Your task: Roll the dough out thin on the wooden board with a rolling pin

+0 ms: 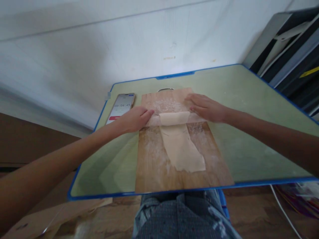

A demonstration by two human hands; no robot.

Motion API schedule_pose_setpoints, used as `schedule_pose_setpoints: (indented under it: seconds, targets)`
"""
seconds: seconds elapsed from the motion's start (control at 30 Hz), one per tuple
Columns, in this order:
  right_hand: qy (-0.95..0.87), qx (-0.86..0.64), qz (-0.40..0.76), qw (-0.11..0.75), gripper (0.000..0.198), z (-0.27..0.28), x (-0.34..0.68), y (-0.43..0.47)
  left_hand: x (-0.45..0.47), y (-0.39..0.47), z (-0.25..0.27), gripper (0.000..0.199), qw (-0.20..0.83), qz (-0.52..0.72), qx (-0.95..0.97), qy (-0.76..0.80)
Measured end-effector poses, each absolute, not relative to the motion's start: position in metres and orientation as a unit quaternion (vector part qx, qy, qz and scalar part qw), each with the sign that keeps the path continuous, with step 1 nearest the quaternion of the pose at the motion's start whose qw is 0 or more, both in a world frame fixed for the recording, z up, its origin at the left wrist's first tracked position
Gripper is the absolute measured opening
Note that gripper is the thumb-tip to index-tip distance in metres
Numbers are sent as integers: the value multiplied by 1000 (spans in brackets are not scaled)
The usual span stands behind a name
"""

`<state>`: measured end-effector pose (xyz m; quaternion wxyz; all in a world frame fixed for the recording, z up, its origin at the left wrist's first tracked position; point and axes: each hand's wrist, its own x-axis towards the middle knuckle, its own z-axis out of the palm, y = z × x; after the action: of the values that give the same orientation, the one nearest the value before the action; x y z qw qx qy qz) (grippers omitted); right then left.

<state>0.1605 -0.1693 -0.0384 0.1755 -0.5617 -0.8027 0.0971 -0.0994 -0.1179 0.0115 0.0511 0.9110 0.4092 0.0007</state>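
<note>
A floured rolling pin [155,121] lies crosswise on a wooden cutting board [151,166]. Part of a thin dough sheet [183,149] is wrapped round the pin's middle, and its loose end hangs down flat over the board toward me. My left hand [139,119] is closed round the pin's left end, thumb along the top. At the right end, my right hand [206,108] grips the pin with fingers pointing inward; its palm side is hidden.
Loose flour is scattered over the board. Left of the board, a phone [123,103] showing a timer lies on the green, blue-edged table [249,132]. A white wall [149,39] rises behind the table, and dark stacked items [294,53] stand at the right.
</note>
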Motion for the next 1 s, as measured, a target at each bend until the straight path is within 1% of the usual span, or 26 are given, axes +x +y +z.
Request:
schedule_pose_setpoints:
  seconds: [0.1, 0.2, 0.27, 0.37, 0.43, 0.57, 0.63, 0.77, 0.9, 1.0]
  targets:
    - [-795, -569, 82, 194, 35, -42, 163, -165, -99, -116, 10, 44, 51, -43, 919, 388]
    - [-786, -578, 76, 205, 32, -43, 163, -165, -102, -114, 8, 38, -13, -60, 941, 331]
    - [-779, -589, 87, 198, 28, -41, 162, -166, -104, -112, 8, 34, -49, -85, 950, 297]
    - [-768, -605, 106, 182, 24, -35, 160, -173, -106, -115, 8, 30, -87, -107, 947, 290]
    - [-759, -613, 106, 191, 25, -32, 157, -181, -107, -123, 8, 33, -106, -95, 936, 323]
    - [-729, -641, 52, 235, 36, -30, 148, -200, -108, -148, 4, 56, -111, -33, 895, 431]
    - [-708, -657, 16, 260, 42, -31, 141, -210, -109, -160, 1, 62, -122, -15, 882, 454]
    - [-707, -641, -2, 300, 47, -31, 132, -224, -113, -171, -5, 62, -127, 20, 880, 457]
    - [-710, -643, -1, 287, 48, -28, 132, -226, -116, -172, -8, 58, -124, 44, 883, 451]
    - [-706, -653, 18, 273, 48, -28, 135, -219, -115, -170, -4, 57, -121, 37, 885, 447]
